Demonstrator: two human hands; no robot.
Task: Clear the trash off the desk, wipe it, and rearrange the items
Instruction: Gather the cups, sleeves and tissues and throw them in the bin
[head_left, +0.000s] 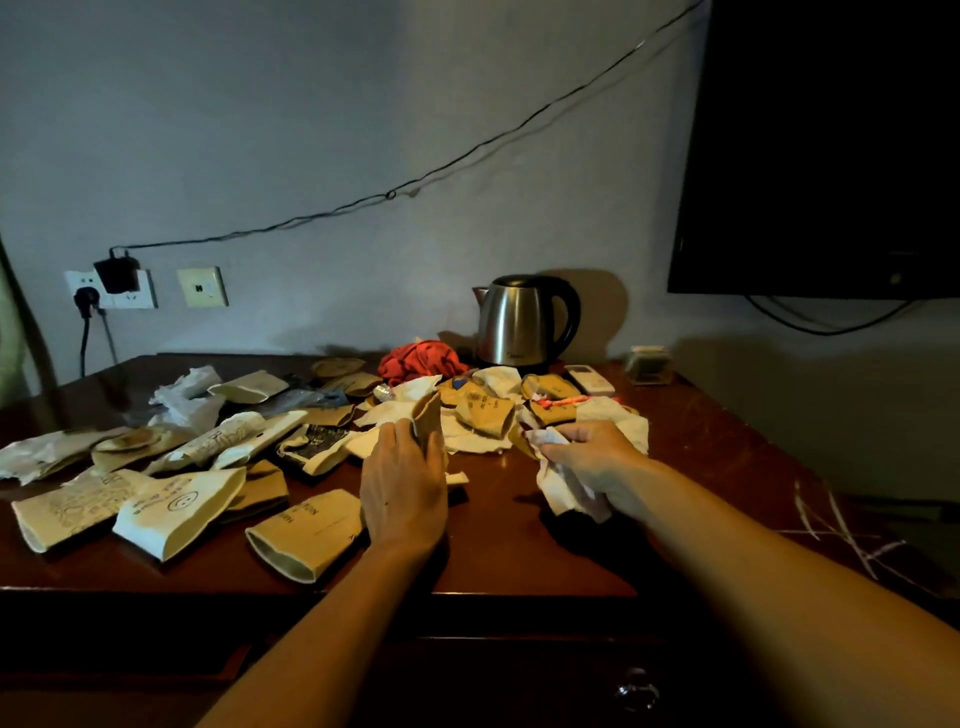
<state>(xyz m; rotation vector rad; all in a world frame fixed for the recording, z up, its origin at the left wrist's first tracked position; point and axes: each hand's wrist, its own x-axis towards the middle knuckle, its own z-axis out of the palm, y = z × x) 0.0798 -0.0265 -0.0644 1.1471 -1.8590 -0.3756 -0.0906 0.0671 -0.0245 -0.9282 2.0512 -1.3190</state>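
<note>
Head view: left hand (402, 480) around upright flattened paper cup (428, 418).

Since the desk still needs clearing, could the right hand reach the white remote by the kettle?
Probably, but not freely: the right hand already grips crumpled tissue, and paper litter lies before the remote.

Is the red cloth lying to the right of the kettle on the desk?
No, the red cloth lies to the left of the kettle, at the back of the desk.
</note>
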